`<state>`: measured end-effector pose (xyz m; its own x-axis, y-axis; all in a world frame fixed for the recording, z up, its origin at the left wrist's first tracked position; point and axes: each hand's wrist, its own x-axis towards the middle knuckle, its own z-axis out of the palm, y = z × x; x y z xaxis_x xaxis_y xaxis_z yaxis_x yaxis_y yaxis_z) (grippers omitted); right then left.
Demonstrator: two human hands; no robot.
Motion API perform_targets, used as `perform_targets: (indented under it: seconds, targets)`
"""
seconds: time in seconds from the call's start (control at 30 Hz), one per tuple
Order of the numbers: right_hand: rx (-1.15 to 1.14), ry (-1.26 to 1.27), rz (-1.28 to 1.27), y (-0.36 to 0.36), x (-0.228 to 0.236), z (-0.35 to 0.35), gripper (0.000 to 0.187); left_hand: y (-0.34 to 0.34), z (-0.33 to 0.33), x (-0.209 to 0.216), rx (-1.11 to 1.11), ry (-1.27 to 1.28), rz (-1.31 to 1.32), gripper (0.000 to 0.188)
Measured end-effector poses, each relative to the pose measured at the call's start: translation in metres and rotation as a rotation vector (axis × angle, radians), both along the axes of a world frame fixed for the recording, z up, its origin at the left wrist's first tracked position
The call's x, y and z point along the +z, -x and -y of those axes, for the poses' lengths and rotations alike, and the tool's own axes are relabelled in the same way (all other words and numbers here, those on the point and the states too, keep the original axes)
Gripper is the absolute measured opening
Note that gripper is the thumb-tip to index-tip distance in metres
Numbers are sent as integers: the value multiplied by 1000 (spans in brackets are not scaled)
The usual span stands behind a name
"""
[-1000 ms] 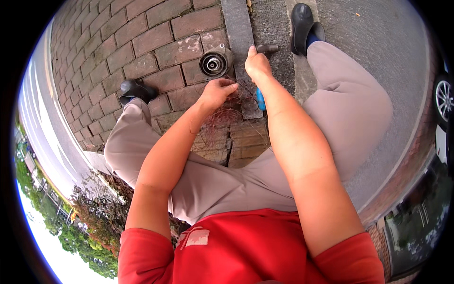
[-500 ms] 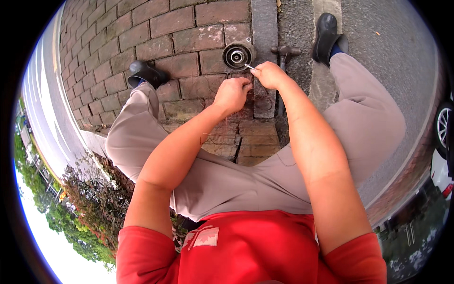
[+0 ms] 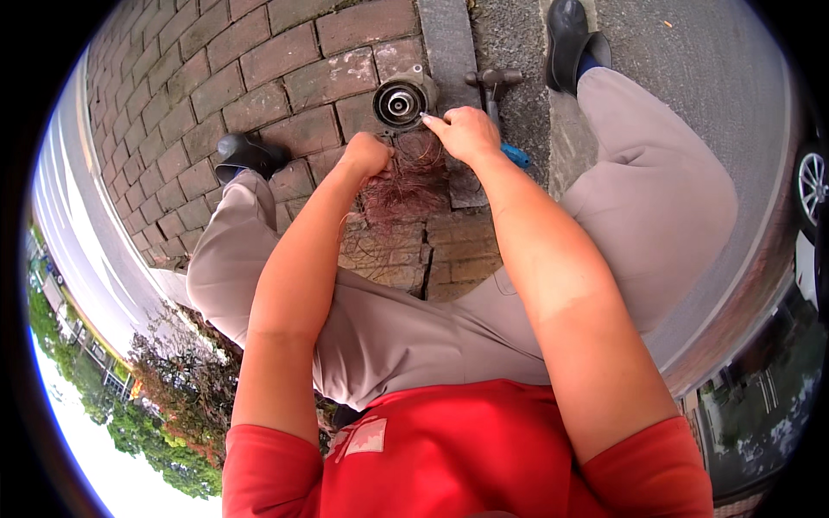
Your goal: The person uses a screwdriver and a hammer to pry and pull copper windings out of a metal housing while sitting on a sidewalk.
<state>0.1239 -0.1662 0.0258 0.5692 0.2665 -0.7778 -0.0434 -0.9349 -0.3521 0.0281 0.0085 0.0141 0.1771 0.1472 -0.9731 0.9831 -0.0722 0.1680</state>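
A round, grey metal housing point(image 3: 381, 90) with concentric rings and a shiny centre stands on the brick paving between my feet. My right hand point(image 3: 466, 134) is at its right rim, fingers closed around a slim metal tool, of which only a small pale tip shows by the ring. My left hand point(image 3: 367, 157) is closed just below the housing, to its left; what its fingers pinch is hidden. Beside that hand lies a loose tangle of fine reddish wires point(image 3: 406, 192), spread over the bricks.
Right of the housing a hammer point(image 3: 494, 79) with a blue grip point(image 3: 515, 155) lies by the grey kerb strip point(image 3: 451, 43). My dark shoes point(image 3: 250, 155) stand either side. Asphalt lies to the right, with a parked car point(image 3: 810, 216); shrubs point(image 3: 194, 371) grow at lower left.
The view has shifted, so the housing and hammer sit further left. My left hand has drawn away from my right, uncovering the wire tangle. The slim tool shows less, and the hammer's blue grip has come into sight.
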Motion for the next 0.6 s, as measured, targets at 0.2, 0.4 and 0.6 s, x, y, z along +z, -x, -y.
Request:
perform_targets:
  seconds: [0.2, 0.4, 0.6]
  targets:
    - [185, -17, -11, -7, 2, 1, 47, -26, -14, 12, 408, 31, 49, 14]
    - [183, 11, 48, 1, 3, -10, 44, -39, 1, 29, 226, -16, 419, 18]
    - [119, 22, 29, 8, -4, -8, 40, -37, 8, 50, 80, -121, 521, 21]
